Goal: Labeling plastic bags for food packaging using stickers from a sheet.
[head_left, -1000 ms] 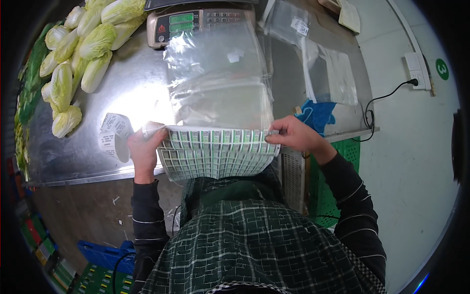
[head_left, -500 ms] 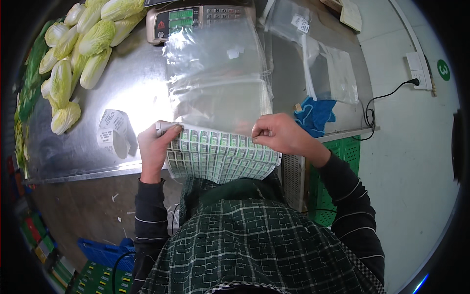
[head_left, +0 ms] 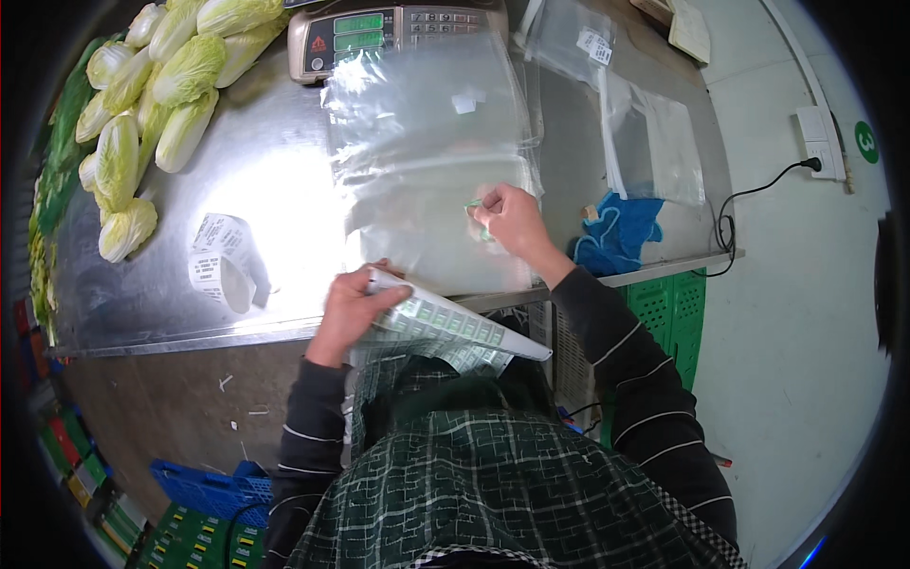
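Note:
Near the table's front edge my left hand is closed on a sheet of small green-and-white labels, which hangs tilted with its white edge on top. Over the stack of clear plastic bags my right hand pinches a small green label between thumb and fingers. The label's lower part is partly hidden by the fingers. Whether it touches the top bag I cannot tell. The bags lie flat on the metal table, just beyond the sheet.
A scale with green displays stands behind the bags. Napa cabbages are heaped at the left, near a curled strip of printed paper. More clear bags and a blue cloth lie right. Below are green crates.
My right hand has left the label sheet and moved up over the bags with a label. My left hand has shifted right and slightly toward me, and the sheet has tilted.

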Available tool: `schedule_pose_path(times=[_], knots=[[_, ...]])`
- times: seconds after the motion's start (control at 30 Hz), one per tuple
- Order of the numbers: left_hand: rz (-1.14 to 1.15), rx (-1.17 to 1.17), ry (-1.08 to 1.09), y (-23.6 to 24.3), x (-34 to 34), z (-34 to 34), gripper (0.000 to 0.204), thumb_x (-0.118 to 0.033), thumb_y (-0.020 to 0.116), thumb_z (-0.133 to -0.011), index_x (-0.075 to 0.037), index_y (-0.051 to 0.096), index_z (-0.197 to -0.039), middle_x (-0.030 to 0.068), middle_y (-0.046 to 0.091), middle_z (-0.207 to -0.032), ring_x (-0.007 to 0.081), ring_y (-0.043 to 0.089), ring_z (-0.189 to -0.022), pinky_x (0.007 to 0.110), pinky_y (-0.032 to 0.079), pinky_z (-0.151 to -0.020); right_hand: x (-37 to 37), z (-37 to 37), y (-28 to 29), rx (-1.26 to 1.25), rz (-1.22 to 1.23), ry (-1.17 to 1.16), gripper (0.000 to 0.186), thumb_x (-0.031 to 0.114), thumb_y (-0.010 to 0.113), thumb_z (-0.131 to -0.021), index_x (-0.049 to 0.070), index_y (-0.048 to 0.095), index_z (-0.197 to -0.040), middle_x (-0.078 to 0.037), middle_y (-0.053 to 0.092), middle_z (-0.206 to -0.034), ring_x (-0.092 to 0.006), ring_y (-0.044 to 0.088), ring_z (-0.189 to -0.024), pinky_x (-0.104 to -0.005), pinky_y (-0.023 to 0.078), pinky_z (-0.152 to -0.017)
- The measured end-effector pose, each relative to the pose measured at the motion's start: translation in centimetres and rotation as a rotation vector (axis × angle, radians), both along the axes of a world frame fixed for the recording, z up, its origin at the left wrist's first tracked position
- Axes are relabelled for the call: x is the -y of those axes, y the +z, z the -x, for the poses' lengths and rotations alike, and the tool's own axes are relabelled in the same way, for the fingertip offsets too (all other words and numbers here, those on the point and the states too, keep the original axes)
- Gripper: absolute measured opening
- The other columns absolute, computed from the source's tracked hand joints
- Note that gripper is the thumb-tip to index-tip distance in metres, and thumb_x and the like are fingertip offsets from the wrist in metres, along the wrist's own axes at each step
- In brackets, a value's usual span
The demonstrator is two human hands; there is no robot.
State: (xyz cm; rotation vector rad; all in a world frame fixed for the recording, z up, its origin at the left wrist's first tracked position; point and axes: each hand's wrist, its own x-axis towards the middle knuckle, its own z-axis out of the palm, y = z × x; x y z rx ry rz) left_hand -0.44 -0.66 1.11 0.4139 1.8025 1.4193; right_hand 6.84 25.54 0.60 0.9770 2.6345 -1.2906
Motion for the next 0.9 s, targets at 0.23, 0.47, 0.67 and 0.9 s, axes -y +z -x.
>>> schedule_pose_path(times=[0.23, 0.47, 0.67, 0.9], knots=[[-0.034, 0.069, -0.015, -0.7, 0.8, -0.4, 0.013, -0.006, 0.072, -0.076, -0.002, 0.070, -0.088, 0.0066, 0.067, -0.099, 0.0171, 0.057, -0.106, 0.032, 0.044, -0.092, 1.7, -2.7, 1.0, 0.185, -0.396, 0.443, 0.047, 0.043, 0.074, -0.073, 0.005, 0.057, -0.095, -0.015, 0.064, -0.074, -0.0313, 0.063, -0.067, -0.0395, 0.048, -0.061], [-0.101, -0.036, -0.299, 1.9, -0.8, -2.5, 0.015, -0.008, 0.075, -0.073, 0.003, 0.066, -0.080, 0.0105, 0.067, -0.089, 0.0201, 0.064, -0.082, 0.032, 0.049, -0.080, -0.1, -2.0, -0.3, 0.120, 0.319, 0.363, 0.028, 0.031, 0.068, -0.081, 0.004, 0.067, -0.090, -0.012, 0.064, -0.070, -0.0186, 0.060, -0.061, -0.0362, 0.047, -0.059], [0.033, -0.136, -0.198, -0.3, -1.6, -1.5, 0.023, -0.015, 0.073, -0.077, 0.001, 0.067, -0.093, 0.0128, 0.061, -0.119, 0.0351, 0.036, -0.132, 0.038, 0.036, -0.102, -5.7, 3.7, 4.4, -0.270, 0.034, -0.068, 0.013, 0.013, 0.061, -0.086, 0.003, 0.067, -0.090, -0.004, 0.065, -0.077, -0.0107, 0.058, -0.065, -0.0272, 0.047, -0.062], [0.006, -0.105, -0.220, -1.2, -1.7, -1.6, 0.021, -0.013, 0.074, -0.077, 0.002, 0.066, -0.090, 0.0120, 0.062, -0.117, 0.0360, 0.033, -0.133, 0.038, 0.035, -0.102, -0.6, 0.6, -0.8, -0.184, 0.069, -0.089, 0.036, 0.028, 0.079, -0.069, 0.002, 0.064, -0.088, -0.010, 0.064, -0.075, -0.0219, 0.062, -0.070, -0.0337, 0.048, -0.065]])
